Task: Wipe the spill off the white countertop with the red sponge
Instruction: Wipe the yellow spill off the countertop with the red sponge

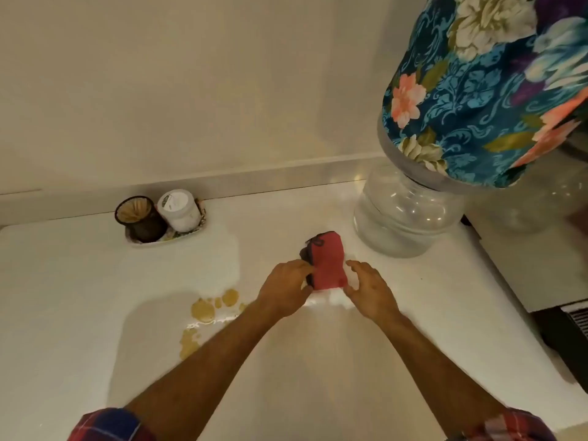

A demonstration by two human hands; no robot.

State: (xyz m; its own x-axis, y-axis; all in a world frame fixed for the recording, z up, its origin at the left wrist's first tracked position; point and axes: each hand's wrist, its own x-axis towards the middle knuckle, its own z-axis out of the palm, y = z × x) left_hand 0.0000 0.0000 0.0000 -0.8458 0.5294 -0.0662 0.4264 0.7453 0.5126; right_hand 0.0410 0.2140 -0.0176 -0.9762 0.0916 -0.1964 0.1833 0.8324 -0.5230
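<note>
The red sponge [327, 261], with a dark scouring side, lies on the white countertop [79, 281] in the middle of the view. My left hand [284, 289] grips its left edge with the fingertips. My right hand [369, 291] hovers just right of the sponge with fingers spread, and whether it touches the sponge I cannot tell. A tan-brown spill [206, 310] sits in several blotches to the left of my left forearm, which hides part of it.
A large clear water bottle [404, 214] under a floral cloth cover [483, 84] stands at the back right. A small tray [165, 237] by the wall holds a dark cup of toothpicks [140, 218] and a white jar [179, 210]. An appliance [541, 249] borders the right edge.
</note>
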